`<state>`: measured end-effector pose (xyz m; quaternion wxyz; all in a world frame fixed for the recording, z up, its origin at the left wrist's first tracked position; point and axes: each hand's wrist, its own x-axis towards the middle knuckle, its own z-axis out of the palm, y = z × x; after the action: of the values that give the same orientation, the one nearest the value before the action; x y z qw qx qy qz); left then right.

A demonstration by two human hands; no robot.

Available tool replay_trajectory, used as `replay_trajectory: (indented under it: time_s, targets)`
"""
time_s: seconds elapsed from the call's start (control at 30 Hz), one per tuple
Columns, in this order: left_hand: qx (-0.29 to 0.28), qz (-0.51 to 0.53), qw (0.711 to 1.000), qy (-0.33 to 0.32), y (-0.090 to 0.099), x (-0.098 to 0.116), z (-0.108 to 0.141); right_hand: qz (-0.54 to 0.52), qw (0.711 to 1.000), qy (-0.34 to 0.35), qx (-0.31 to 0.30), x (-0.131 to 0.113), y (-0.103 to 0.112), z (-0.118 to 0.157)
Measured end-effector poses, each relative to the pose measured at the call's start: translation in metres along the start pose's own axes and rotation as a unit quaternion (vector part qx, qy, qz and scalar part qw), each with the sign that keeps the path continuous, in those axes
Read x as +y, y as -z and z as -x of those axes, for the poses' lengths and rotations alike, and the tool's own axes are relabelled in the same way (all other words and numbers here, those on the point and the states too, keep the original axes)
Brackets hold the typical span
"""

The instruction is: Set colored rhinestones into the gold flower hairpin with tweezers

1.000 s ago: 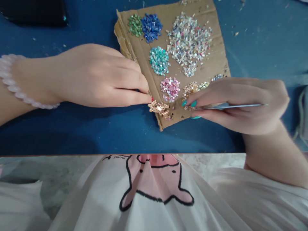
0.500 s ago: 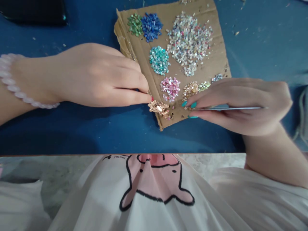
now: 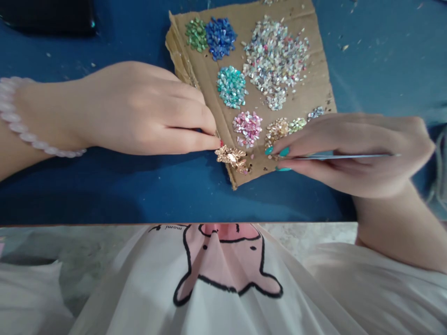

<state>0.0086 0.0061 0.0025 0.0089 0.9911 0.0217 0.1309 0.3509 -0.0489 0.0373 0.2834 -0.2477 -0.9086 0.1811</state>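
Observation:
My left hand [image 3: 146,111] pinches a gold-coloured metal ornament [image 3: 230,157] at the lower left edge of a cardboard sheet [image 3: 258,163]. In my right hand [image 3: 370,153] are thin silver tweezers [image 3: 349,157], their tips low over the cardboard by a small pale chip. Just above the ornament is a pink heap of chips [image 3: 247,128]. A golden heap [image 3: 277,129] and a light green one [image 3: 296,124] lie beside my right fingers. Farther up are turquoise [image 3: 231,87], blue [image 3: 220,38], green [image 3: 196,35] and large silvery-white [image 3: 274,60] heaps.
The cardboard rests on a blue table [image 3: 104,190], whose front edge runs near my lap. A black object [image 3: 49,17] sits at the back left. Loose chips are scattered on the table at the upper right. A grey item [image 3: 440,167] shows at the right edge.
My right hand has shifted slightly to the right with the tweezers. My left hand and the ornament have stayed in place.

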Motion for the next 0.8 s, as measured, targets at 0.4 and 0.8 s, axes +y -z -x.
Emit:
replay_trajectory:
  time_s: [0.4,0.8]
  targets:
    - [0.009,-0.053,0.998,-0.025,0.003,0.001,-0.006,-0.026,0.998,-0.045,0.019,-0.009,-0.005,0.000]
    - [-0.006,-0.022,1.000,-0.015,0.002,0.001,-0.008,-0.066,0.997,-0.031,0.038,-0.006,-0.014,0.005]
